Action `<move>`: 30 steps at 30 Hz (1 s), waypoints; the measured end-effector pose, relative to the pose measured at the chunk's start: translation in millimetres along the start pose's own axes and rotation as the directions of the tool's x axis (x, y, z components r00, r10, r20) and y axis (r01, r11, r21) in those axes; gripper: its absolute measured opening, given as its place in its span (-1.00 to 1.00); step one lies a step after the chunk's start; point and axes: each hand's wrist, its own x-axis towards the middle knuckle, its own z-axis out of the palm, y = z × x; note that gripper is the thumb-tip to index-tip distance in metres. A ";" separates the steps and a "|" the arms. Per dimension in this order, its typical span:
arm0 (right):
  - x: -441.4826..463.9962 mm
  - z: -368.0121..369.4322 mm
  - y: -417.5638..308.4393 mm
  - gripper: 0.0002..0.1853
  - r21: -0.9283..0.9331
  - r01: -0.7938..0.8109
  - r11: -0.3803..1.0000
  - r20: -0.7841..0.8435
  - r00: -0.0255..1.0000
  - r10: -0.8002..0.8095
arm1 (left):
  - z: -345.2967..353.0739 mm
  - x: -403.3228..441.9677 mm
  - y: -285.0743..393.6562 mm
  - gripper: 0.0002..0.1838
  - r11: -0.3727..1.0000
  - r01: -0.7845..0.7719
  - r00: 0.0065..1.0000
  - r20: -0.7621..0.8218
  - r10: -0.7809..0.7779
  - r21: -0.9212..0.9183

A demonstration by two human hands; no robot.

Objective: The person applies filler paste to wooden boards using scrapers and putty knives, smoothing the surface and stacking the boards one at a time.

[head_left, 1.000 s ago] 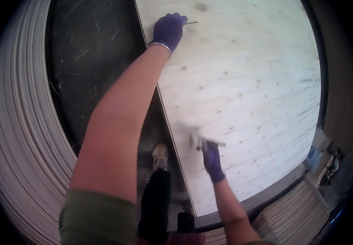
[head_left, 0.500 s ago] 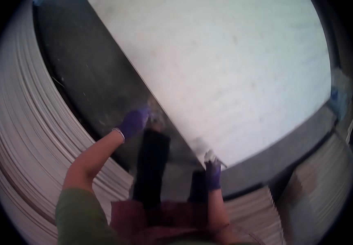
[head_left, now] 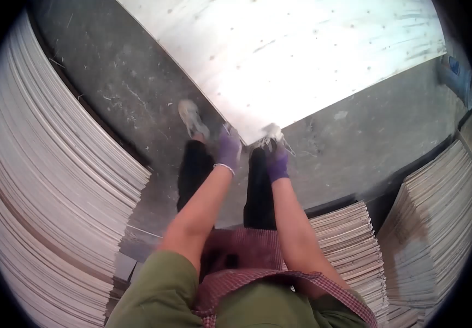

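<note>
A large pale plywood sheet [head_left: 301, 65] lies ahead of me, its near corner pointing toward my feet. My left hand [head_left: 229, 148], in a purple glove, is closed at the sheet's left edge close to that corner. On the other side of the corner is my right hand [head_left: 278, 162], also gloved in purple, with its fingers curled. A whitish shape with thin loose strands [head_left: 273, 133] lies at its fingertips; blur hides whether this is held or is part of my shoe. My left shoe [head_left: 192, 117] stands on the floor beside the sheet.
A tall stack of thin sheets [head_left: 55, 180] curves along the left. More stacked sheets [head_left: 350, 240] stand at the lower right, with another stack [head_left: 438, 218] beyond. The scuffed grey floor [head_left: 121, 71] runs between them. A bluish object [head_left: 455, 79] is at the far right.
My left hand has moved right, from over the floor to the sheet's edge. The sheet's near corner and my right hand now appear higher in view, and more of my body shows.
</note>
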 end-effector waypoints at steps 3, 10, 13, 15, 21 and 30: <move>3.0 21.9 -47.4 -0.65 0.163 -0.155 0.974 -0.004 0.987 0.158 | 9.8 -12.2 25.8 -0.69 1.000 -0.018 0.999 -0.045 0.018 -0.010; 11.5 55.5 -118.3 -0.61 0.965 -0.195 0.174 0.028 0.741 0.671 | 15.0 -54.8 88.2 -0.71 0.861 0.124 0.992 0.045 -0.117 -0.494; 11.4 73.9 -96.1 -0.61 0.974 -0.130 0.186 0.007 0.835 0.550 | 11.1 -57.1 100.5 -0.76 0.831 0.305 0.942 0.019 -0.335 -0.465; 9.8 77.2 -109.5 -0.62 0.973 -0.115 0.198 -0.020 0.817 0.576 | 6.1 -46.2 81.3 -0.77 0.872 0.245 0.965 0.023 -0.260 -0.424; 6.2 77.5 -123.0 -0.60 0.958 -0.110 0.265 -0.080 0.784 0.615 | 7.9 -6.1 9.5 -0.76 0.978 0.102 0.991 -0.062 -0.115 -0.183; -14.9 34.6 -71.3 -0.57 0.940 -0.174 0.293 0.003 0.864 0.504 | -1.0 -34.4 32.1 -0.38 0.992 0.119 0.988 0.092 -0.123 0.048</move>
